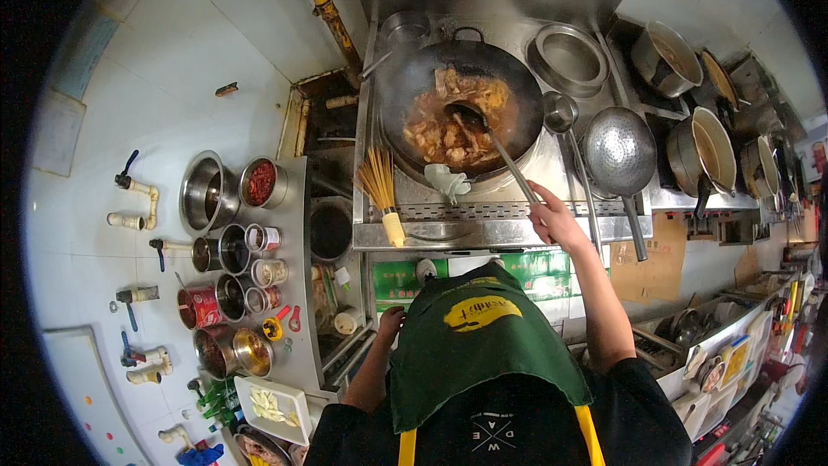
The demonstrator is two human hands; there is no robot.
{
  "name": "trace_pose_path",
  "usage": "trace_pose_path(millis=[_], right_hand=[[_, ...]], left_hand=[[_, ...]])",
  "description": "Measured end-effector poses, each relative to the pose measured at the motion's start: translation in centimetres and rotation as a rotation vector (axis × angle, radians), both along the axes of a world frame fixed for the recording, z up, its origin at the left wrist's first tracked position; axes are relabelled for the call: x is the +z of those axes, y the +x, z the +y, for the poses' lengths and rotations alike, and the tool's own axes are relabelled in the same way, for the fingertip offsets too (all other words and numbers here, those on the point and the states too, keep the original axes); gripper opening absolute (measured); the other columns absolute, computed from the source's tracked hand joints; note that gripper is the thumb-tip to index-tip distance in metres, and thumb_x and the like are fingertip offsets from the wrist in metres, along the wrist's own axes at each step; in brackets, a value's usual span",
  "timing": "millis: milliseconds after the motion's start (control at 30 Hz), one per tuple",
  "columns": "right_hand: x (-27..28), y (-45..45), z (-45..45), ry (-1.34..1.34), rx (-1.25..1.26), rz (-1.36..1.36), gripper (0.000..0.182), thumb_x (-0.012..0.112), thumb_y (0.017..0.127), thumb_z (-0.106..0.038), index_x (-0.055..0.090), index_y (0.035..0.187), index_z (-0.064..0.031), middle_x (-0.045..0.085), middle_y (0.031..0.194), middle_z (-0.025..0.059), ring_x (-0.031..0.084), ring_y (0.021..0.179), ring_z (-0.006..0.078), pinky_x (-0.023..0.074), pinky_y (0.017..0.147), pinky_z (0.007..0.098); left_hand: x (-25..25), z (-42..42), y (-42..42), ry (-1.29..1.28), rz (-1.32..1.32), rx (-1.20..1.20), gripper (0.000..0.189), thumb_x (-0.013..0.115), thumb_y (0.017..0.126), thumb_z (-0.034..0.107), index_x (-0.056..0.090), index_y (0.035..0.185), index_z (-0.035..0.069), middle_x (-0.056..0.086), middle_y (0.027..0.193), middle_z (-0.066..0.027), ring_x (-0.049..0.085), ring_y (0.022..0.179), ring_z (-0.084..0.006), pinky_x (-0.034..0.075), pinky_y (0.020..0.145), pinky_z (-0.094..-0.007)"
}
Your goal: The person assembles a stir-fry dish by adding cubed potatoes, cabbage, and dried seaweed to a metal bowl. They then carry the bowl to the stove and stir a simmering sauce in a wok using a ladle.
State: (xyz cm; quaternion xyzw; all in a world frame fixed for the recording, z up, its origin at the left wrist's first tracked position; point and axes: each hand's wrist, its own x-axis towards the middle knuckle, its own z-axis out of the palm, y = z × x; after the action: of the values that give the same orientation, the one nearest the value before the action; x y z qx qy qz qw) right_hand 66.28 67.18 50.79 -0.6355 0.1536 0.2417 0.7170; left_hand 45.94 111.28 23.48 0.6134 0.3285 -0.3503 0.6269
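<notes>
My right hand grips the handle of a long metal ladle, whose dark bowl rests in the food inside a large black wok. Chunks of browned meat, some with bone, lie in reddish-brown sauce there, with steam over the left side. A crumpled white cloth lies against the wok's near rim. Low beside my dark green apron hangs my left hand, away from the stove; its fingers are partly hidden. Nearest the wok's lower left is a bamboo wok brush.
Right of the wok are a metal basin, a second ladle and a perforated strainer. Several pots, including one large pot, stand farther right. A side counter at left bears seasoning containers and a white tray.
</notes>
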Motion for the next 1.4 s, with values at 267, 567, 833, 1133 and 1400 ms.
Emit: trace_pose_path(millis=[267, 567, 833, 1133, 1400], right_hand=[[0.0, -2.9, -1.7, -0.804, 0.197, -0.507, 0.053, 0.050, 0.088, -0.004, 0.039, 0.140, -0.0076, 0.066, 0.100, 0.0191, 0.065, 0.081, 0.0358, 0.0488, 0.075, 0.0412], [-9.8, 5.0, 1.9, -0.487, 0.019, -0.288, 0.058, 0.055, 0.085, -0.008, 0.037, 0.140, -0.0063, 0.066, 0.090, 0.0234, 0.065, 0.074, 0.0359, 0.0499, 0.070, 0.0430], [-7.8, 14.3, 1.6, -0.814, -0.049, -0.618, 0.053, 0.056, 0.088, -0.012, 0.039, 0.137, -0.0023, 0.063, 0.105, 0.0251, 0.064, 0.093, 0.0382, 0.0502, 0.076, 0.0394], [-7.8, 8.9, 3.2, -0.821, 0.259, -0.429, 0.055, 0.053, 0.086, -0.007, 0.036, 0.138, -0.0034, 0.058, 0.104, 0.0312, 0.055, 0.101, 0.0462, 0.0461, 0.084, 0.0454], [-0.7, -0.9, 1.6, -0.707, 0.218, -0.351, 0.055, 0.050, 0.087, -0.001, 0.036, 0.140, -0.0054, 0.059, 0.113, 0.0289, 0.057, 0.107, 0.0412, 0.0446, 0.091, 0.0408]], left_hand=[[0.1, 0.1, -0.5, -0.454, 0.106, -0.216, 0.037, 0.049, 0.095, 0.029, 0.059, 0.119, 0.004, 0.064, 0.106, -0.0077, 0.062, 0.091, -0.0195, 0.049, 0.079, -0.0329], [2.4, -0.2, -0.2, -0.416, 0.048, -0.425, 0.036, 0.049, 0.094, 0.028, 0.060, 0.119, 0.004, 0.065, 0.104, -0.0084, 0.062, 0.091, -0.0194, 0.049, 0.079, -0.0319], [3.1, 0.4, -2.7, -0.200, -0.225, -0.464, 0.036, 0.049, 0.094, 0.028, 0.060, 0.118, 0.004, 0.066, 0.103, -0.0090, 0.062, 0.090, -0.0193, 0.049, 0.079, -0.0311], [-1.2, 0.8, -5.5, 0.122, -0.167, 0.006, 0.034, 0.052, 0.090, 0.025, 0.064, 0.112, 0.002, 0.068, 0.099, -0.0116, 0.063, 0.088, -0.0199, 0.050, 0.077, -0.0314], [-8.4, 4.6, -9.1, 0.208, -0.167, -0.108, 0.031, 0.053, 0.089, 0.022, 0.063, 0.108, 0.000, 0.067, 0.099, -0.0134, 0.063, 0.089, -0.0213, 0.050, 0.074, -0.0341]])
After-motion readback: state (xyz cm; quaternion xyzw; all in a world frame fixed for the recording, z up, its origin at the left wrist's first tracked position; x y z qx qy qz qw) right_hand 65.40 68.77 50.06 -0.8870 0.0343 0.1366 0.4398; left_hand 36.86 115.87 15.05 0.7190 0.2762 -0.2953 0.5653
